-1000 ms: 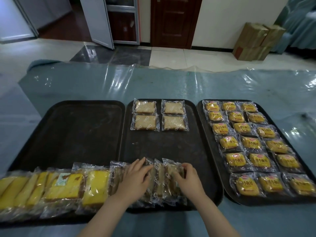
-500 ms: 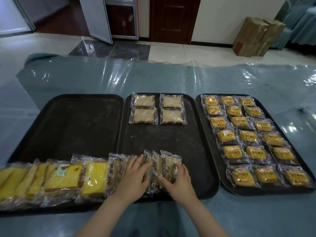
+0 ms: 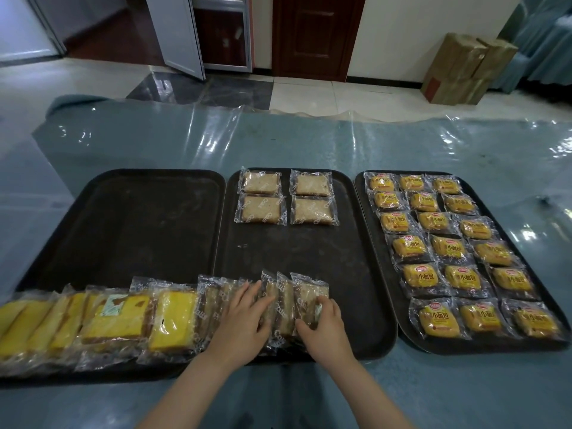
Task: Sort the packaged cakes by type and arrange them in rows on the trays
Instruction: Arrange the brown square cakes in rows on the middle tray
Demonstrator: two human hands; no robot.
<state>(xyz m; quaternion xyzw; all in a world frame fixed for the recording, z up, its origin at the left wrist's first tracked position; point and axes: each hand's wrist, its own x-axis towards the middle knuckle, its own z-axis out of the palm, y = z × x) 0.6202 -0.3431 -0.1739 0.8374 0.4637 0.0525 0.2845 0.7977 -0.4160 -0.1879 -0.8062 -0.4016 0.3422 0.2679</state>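
Packaged cakes lie on three dark trays set side by side on the table [image 3: 309,144], which is covered in clear plastic sheet. Left tray [image 3: 139,218]: its far part is bare, and along its near edge stands a leaning row of yellow sponge cake slices [image 3: 93,317] in clear wrappers, overlapping so their count cannot be told; one carries a pale green label too small to read. Middle tray [image 3: 309,255]: four brown square cakes [image 3: 286,199] lie flat at the far end in two rows of two, and a bunch of brown cakes on edge [image 3: 289,301] stands at the near edge, touching the yellow row. Right tray [image 3: 365,243]: eighteen small yellow buns [image 3: 455,249] in six rows of three, each wrapper printed with a red logo and the characters 小面包.

The left hand [image 3: 244,323] rests on the upright brown packets with fingers [image 3: 247,292] spread and lightly bent. The right hand [image 3: 325,329] grips the rightmost upright packet, its fingers curled over the top edge.

Cardboard boxes [image 3: 464,69] sit on the tiled floor beyond the table.
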